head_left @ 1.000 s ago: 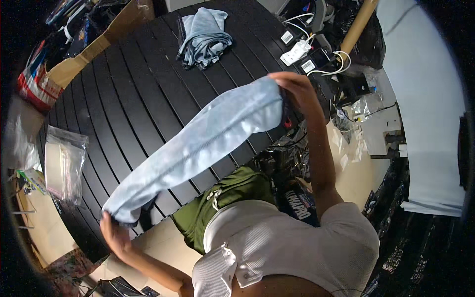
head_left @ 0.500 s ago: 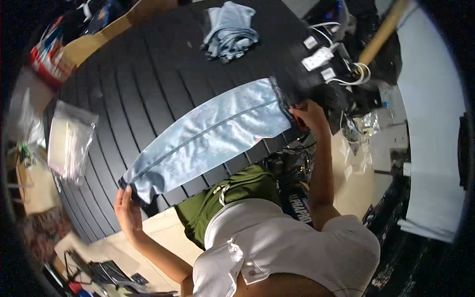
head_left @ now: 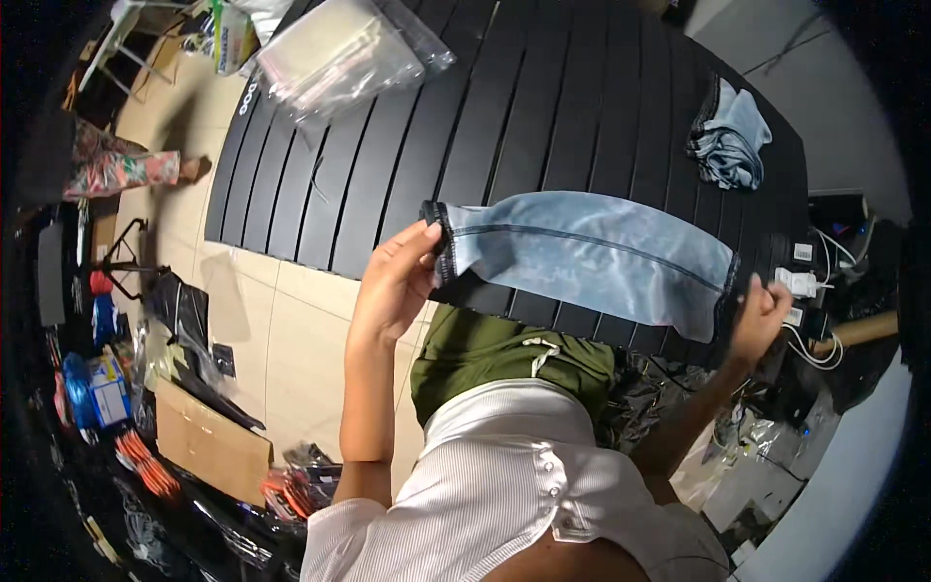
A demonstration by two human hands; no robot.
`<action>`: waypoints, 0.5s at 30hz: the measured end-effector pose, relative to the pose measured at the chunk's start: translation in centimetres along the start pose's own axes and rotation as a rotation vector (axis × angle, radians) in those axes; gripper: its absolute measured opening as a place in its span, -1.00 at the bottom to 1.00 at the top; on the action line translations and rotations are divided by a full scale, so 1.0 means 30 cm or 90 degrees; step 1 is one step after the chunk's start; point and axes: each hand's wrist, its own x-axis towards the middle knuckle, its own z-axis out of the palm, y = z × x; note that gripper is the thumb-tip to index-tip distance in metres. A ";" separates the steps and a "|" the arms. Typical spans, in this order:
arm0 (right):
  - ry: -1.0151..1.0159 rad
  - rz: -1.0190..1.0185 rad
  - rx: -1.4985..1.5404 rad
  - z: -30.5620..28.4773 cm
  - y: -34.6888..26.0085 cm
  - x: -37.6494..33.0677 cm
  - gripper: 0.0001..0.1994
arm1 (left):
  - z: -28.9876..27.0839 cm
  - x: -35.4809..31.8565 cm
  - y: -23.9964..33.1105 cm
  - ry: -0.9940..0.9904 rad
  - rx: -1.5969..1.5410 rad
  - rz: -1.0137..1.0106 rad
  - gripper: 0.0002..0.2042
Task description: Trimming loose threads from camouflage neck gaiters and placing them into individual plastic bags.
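Note:
A pale blue, mottled fabric sleeve with a dark lengthwise seam and black edging at both ends stretches across the near side of the black slatted table. My left hand pinches its left end, thumb on top of the black edging, and holds that end up. Just beyond the right end is my right hand, its fingers partly bent and apart; I see no fabric between them. Farther back on the right lies a bunched pile of similar blue fabric.
Clear plastic bags with pale contents lie at the table's far left. White plugs and cables are beside its right edge. A cardboard box and bagged goods stand on the floor at left. Another person's patterned trouser leg shows at far left.
The view has swung toward the left. My left hand has lifted its end of the sleeve, and my right hand, earlier at the edging of the other end, now appears apart from it.

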 end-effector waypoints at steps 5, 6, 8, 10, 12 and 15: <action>-0.249 -0.327 -0.119 0.313 -0.272 -0.201 -0.79 | 0.029 -0.034 -0.005 -0.033 -0.029 0.017 -0.73; -0.351 -0.111 -0.018 0.340 -0.313 -0.287 -0.77 | 0.043 -0.038 -0.012 -0.053 -0.051 0.018 -0.73; -0.442 -0.067 0.062 0.394 -0.394 -0.392 -0.75 | 0.087 -0.043 -0.031 -0.013 -0.058 0.013 -0.72; -0.529 -0.053 0.148 0.419 -0.432 -0.455 -0.72 | 0.111 -0.052 -0.042 0.024 -0.100 0.020 -0.71; -0.517 -0.160 0.142 0.440 -0.448 -0.493 -0.68 | 0.103 -0.051 -0.052 0.031 -0.111 0.004 -0.73; -0.530 -0.154 0.139 0.451 -0.482 -0.505 -0.73 | 0.082 -0.045 -0.074 -0.018 -0.138 -0.007 -0.75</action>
